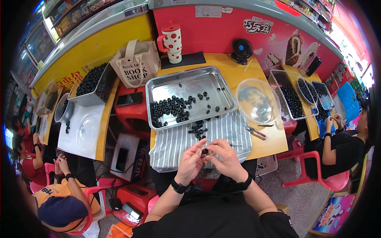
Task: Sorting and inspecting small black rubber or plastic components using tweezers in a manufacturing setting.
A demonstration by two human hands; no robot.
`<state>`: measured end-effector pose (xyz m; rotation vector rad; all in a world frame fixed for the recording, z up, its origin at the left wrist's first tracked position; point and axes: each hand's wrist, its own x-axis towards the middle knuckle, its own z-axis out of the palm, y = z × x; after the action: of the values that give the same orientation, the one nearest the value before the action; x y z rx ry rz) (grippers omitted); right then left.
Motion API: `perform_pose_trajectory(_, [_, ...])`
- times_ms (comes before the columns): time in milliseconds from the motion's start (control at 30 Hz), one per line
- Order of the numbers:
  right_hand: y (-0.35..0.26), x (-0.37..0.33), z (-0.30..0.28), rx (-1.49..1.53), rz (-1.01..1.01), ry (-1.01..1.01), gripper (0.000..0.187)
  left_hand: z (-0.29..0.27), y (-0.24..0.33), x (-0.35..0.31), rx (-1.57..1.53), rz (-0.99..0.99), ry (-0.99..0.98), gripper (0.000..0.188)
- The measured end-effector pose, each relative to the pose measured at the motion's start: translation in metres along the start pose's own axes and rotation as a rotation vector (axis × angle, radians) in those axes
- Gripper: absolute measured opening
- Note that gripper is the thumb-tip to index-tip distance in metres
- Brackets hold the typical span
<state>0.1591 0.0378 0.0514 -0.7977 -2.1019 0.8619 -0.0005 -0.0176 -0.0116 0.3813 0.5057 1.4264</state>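
My left hand (190,163) and my right hand (225,159) meet over the near edge of a grey striped cloth (170,148). Between their fingertips is a small round black part (204,151) with a hollow-looking centre; both hands pinch around it. Beyond them, several loose black parts (197,130) lie on the cloth. A shallow metal tray (164,85) rests partly on the cloth, holding many similar black ring-shaped parts, mostly piled at its left. Right of the tray stands a round clear plastic bowl (239,97) with fine bits inside. A small cutting tool (257,133) lies just below the bowl.
A dotted tumbler (173,45), a canvas bag (137,65) and a black fan (241,50) stand at the back. Left, a phone (130,98) lies on a red stool. Bins of black parts (291,101) stand on neighbouring tables, where other people sit working.
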Motion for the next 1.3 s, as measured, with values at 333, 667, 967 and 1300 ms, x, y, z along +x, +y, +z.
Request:
perform_pose_trajectory(333, [0.013,-0.010,0.008,0.079,0.046,0.007,0.021,-0.001,-0.012,0.005,-0.008,-0.029,-0.064,0.042])
perform_pose_trajectory(667, [0.009,-0.007,0.010,0.036,0.024,-0.017,0.024,-0.005,-0.016,0.003,-0.121,-0.013,-0.069,0.038])
perform_pose_trajectory(967, [0.008,-0.013,0.011,0.144,0.094,0.039,0.024,0.003,-0.008,0.003,-0.108,-0.065,-0.104,0.043])
perform_pose_trajectory(1300, [0.013,-0.014,0.001,-0.277,0.086,-0.048,0.016,0.004,-0.007,-0.002,0.721,0.310,0.352,0.029])
